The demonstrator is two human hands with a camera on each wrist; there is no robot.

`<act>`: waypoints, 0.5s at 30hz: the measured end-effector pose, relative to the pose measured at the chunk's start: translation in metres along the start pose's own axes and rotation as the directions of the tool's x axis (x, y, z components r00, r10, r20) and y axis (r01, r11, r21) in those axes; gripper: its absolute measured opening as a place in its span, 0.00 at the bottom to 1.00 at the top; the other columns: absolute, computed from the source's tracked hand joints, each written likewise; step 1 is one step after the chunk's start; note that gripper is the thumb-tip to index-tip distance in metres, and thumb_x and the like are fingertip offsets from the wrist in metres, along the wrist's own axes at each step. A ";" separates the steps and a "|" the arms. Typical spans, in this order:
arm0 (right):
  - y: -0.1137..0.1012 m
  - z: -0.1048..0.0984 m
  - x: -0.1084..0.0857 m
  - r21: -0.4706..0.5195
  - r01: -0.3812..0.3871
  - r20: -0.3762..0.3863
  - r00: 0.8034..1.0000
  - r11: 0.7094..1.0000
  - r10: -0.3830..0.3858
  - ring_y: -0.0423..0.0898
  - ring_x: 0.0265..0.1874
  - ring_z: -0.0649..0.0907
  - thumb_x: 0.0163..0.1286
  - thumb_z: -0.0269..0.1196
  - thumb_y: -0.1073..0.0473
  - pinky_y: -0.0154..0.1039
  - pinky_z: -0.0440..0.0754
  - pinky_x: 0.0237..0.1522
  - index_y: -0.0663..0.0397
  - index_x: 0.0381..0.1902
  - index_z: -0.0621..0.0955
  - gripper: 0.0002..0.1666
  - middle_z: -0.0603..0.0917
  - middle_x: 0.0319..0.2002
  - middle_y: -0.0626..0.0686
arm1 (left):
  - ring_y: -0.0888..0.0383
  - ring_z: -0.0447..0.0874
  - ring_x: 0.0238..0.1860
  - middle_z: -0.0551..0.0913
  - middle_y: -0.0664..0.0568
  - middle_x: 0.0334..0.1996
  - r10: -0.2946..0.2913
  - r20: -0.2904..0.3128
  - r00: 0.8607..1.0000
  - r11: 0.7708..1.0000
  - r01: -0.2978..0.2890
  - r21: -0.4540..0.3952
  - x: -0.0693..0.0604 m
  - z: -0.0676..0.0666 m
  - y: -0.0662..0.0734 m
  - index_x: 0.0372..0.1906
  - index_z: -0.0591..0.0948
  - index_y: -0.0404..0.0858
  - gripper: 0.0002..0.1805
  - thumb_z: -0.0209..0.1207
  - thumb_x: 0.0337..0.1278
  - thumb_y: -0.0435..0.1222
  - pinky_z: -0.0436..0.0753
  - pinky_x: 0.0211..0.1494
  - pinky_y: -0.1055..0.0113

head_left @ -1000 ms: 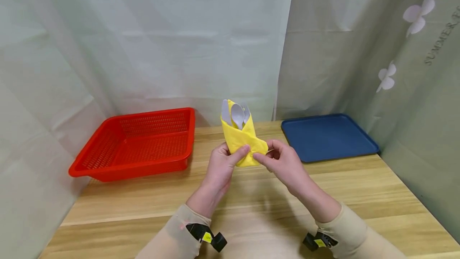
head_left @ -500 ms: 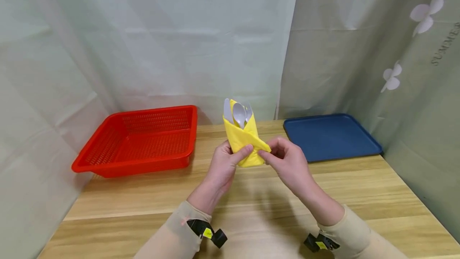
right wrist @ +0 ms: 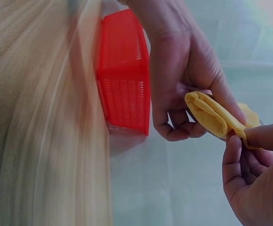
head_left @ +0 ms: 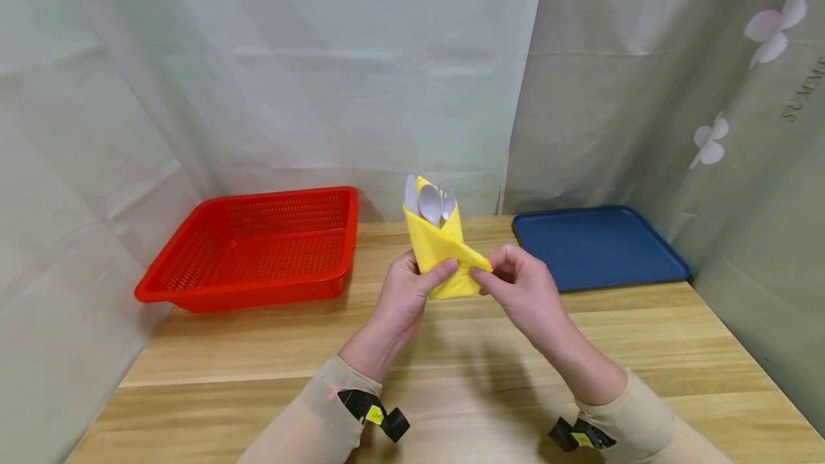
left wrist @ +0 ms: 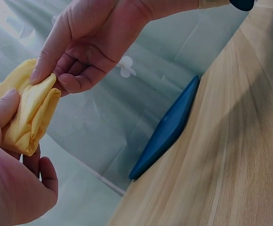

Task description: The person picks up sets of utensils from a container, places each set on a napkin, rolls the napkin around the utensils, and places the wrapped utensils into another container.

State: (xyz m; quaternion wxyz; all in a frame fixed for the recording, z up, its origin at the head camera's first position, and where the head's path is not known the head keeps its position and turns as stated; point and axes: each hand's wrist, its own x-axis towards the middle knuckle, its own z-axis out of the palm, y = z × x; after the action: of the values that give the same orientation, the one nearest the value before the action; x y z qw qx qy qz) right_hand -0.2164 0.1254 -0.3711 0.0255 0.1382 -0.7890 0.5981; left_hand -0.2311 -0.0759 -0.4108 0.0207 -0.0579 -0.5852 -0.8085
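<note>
A folded yellow napkin (head_left: 430,243) is held above the table, with a pale knife (head_left: 411,193), spoon (head_left: 430,204) and fork (head_left: 448,205) standing out of its top. My left hand (head_left: 404,293) grips the napkin from the left, thumb pressed on its front and fingers behind it. My right hand (head_left: 525,291) pinches the loose corner at the napkin's right side between thumb and forefinger. The left wrist view shows the thick folded bottom end of the napkin (left wrist: 32,115). In the right wrist view the napkin (right wrist: 211,115) lies between both hands; the cutlery handles are hidden inside it.
A red perforated basket (head_left: 258,297) stands on the wooden table (head_left: 290,378) at the left. At the back right lies a flat blue tray (head_left: 593,245). Pale curtains (head_left: 361,77) hang behind the table and along both sides.
The napkin's loose corner is drawn slightly further right and down in my right hand's pinch. The left hand keeps its grip. The whole view has shifted a little.
</note>
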 end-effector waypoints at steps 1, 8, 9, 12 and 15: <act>0.000 0.000 0.000 -0.002 -0.002 0.002 1.000 1.000 0.002 0.52 0.35 0.87 0.76 0.75 0.61 0.36 0.89 0.39 0.60 0.41 0.82 0.11 0.91 0.36 0.56 | 0.52 0.87 0.56 0.90 0.47 0.57 -0.001 -0.003 1.000 1.000 0.001 0.001 0.000 0.000 0.000 0.64 0.86 0.36 0.22 0.76 0.68 0.34 0.85 0.62 0.61; 0.000 -0.001 0.001 0.011 -0.004 0.009 1.000 1.000 0.004 0.55 0.35 0.84 0.76 0.74 0.61 0.35 0.85 0.36 0.60 0.44 0.82 0.11 0.89 0.35 0.59 | 0.55 0.89 0.53 0.91 0.48 0.54 -0.007 -0.048 0.999 1.000 0.006 -0.025 0.000 0.004 0.001 0.61 0.88 0.34 0.20 0.75 0.68 0.31 0.87 0.58 0.63; 0.000 -0.001 0.002 0.012 0.000 0.005 1.000 1.000 0.000 0.55 0.35 0.84 0.76 0.74 0.61 0.35 0.85 0.36 0.60 0.45 0.82 0.11 0.89 0.35 0.58 | 0.55 0.89 0.53 0.91 0.48 0.54 -0.006 -0.056 0.998 1.000 0.004 -0.030 0.000 0.004 0.001 0.61 0.88 0.34 0.19 0.75 0.68 0.31 0.87 0.58 0.63; 0.001 0.000 0.003 0.011 0.034 -0.014 0.999 0.999 -0.034 0.54 0.35 0.83 0.77 0.74 0.62 0.34 0.83 0.35 0.59 0.51 0.82 0.13 0.89 0.36 0.56 | 0.55 0.90 0.51 0.92 0.47 0.53 -0.005 -0.084 0.996 0.999 0.001 -0.040 0.001 0.006 0.001 0.61 0.87 0.32 0.19 0.74 0.69 0.30 0.89 0.56 0.64; 0.004 0.001 0.003 -0.019 0.101 -0.054 0.993 0.995 -0.102 0.50 0.34 0.82 0.77 0.73 0.63 0.33 0.80 0.34 0.57 0.56 0.81 0.16 0.89 0.36 0.56 | 0.55 0.91 0.51 0.92 0.47 0.53 -0.007 -0.114 0.993 0.999 0.002 -0.045 0.001 0.007 0.001 0.61 0.87 0.31 0.19 0.74 0.68 0.30 0.89 0.55 0.64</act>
State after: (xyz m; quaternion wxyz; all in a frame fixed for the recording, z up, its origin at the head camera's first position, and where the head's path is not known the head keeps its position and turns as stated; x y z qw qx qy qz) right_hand -0.2204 0.1251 -0.3740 0.0787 0.1612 -0.7850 0.5930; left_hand -0.2312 -0.0694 -0.4074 0.0508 -0.0106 -0.5650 -0.8234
